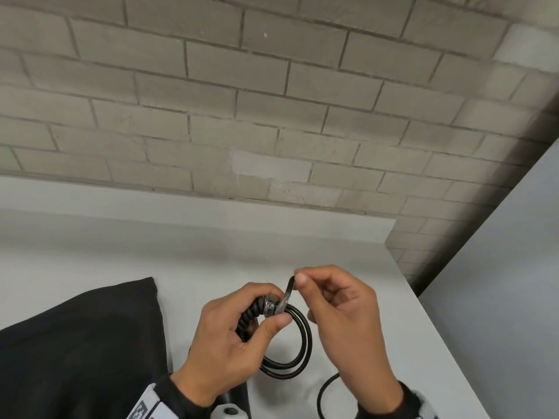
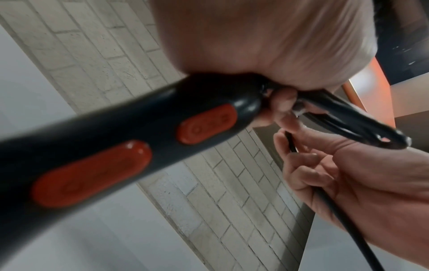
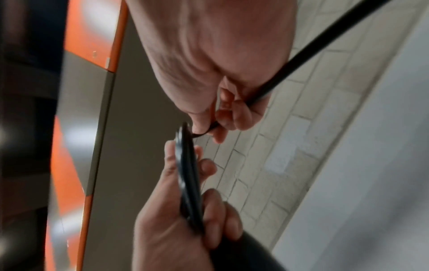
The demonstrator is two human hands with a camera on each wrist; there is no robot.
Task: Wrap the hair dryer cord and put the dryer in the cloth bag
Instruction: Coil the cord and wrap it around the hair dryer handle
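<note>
My left hand (image 1: 269,308) grips the coiled loops of the black hair dryer cord (image 1: 302,343) together with the ribbed cord sleeve at the handle's end. In the left wrist view the dryer's black handle (image 2: 116,137), with its two red-orange buttons, sticks out below that hand. With thumb and forefinger, my right hand (image 1: 299,275) pinches the free stretch of cord just above the coil. The rest of the cord runs through its palm (image 3: 325,45) and trails onto the table (image 1: 325,391). The black cloth bag (image 1: 75,343) lies flat to the left of my hands.
The white table (image 1: 348,261) ends in a slanted edge close to the right of my right hand. A grey brick wall (image 1: 272,101) stands behind it. An orange-edged panel (image 3: 92,36) shows in the wrist views.
</note>
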